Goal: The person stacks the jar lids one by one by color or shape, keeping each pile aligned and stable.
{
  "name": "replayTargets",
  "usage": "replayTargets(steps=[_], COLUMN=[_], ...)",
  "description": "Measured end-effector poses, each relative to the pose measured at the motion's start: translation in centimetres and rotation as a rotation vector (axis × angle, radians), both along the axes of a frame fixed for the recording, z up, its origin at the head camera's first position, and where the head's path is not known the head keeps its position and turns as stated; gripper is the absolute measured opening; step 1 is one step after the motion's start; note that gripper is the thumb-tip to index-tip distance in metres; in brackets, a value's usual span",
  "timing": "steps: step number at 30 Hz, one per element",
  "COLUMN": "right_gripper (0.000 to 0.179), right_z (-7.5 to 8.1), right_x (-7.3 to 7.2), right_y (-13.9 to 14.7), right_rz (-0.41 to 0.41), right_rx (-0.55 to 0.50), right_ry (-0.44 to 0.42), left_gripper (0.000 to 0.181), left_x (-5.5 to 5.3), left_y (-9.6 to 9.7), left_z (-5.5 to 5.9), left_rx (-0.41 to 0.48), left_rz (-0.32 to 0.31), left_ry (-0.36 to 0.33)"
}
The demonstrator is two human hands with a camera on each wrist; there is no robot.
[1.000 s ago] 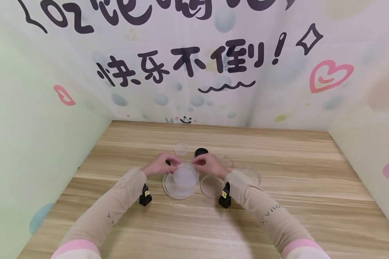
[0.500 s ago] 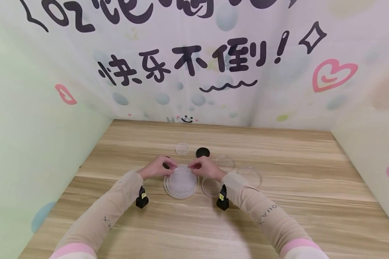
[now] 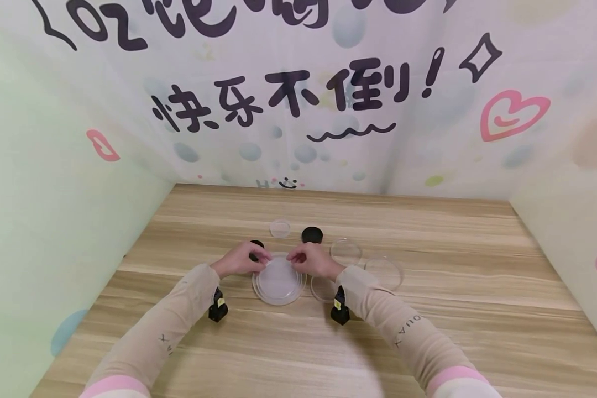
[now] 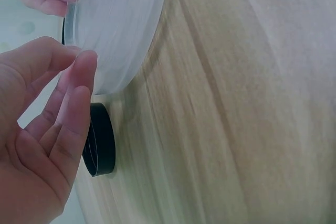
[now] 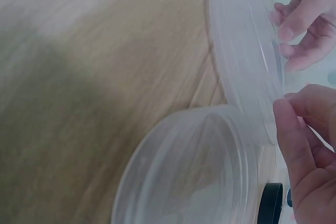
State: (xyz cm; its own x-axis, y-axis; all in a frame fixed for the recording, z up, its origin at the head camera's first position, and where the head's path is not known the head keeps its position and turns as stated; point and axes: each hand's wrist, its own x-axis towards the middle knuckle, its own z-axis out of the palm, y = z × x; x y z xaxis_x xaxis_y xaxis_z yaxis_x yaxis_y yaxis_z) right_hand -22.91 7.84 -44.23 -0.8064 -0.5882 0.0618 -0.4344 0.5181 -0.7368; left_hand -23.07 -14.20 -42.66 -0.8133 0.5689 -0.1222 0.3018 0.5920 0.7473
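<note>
A clear round plastic lid [image 3: 278,276] lies level on top of wider translucent round lids [image 3: 277,302] stacked on the table. My left hand [image 3: 241,258] pinches its far left rim between thumb and fingertips, as the left wrist view shows. On the far right rim my right hand [image 3: 310,260] has thumb and index finger together at the edge, seen closely in the right wrist view. Just behind the left hand sits a black round lid [image 4: 102,140], partly covered by that hand in the head view. Another clear lid [image 5: 189,166] lies right beside the stack, partly under the right wrist.
Beyond the right hand is a second black lid [image 3: 312,234]. A small clear disc [image 3: 279,228] lies at the back. Two more clear round lids [image 3: 345,250] rest to the right, partly behind the right forearm. A printed cloth wall [image 3: 288,143] borders the wooden table [image 3: 278,354].
The clear lid, held raised and tilted over the stack a second ago, has come down flat onto it. Both hands have lowered with it and keep to its rim.
</note>
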Motion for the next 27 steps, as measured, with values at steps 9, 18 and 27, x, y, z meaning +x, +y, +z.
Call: replayTargets(steps=[9,18,27], right_gripper=[0.013,0.014,0.015], right_z=[-0.22,-0.30,0.09], right_x=[-0.07,-0.17,0.16], right_y=[-0.04,0.04,0.12], right_rz=[-0.008,-0.012,0.016], right_rx=[0.032,0.036,0.000], right_ry=[-0.013,-0.016,0.001], left_gripper=[0.021,0.020,0.019], left_x=[-0.17,-0.37,0.20], left_y=[0.01,0.15,0.55], left_z=[-0.22,-0.36,0.18], left_rx=[-0.017,-0.020,-0.026], left_rz=[-0.025,-0.034,0.081], left_ry=[0.014,0.024,-0.032])
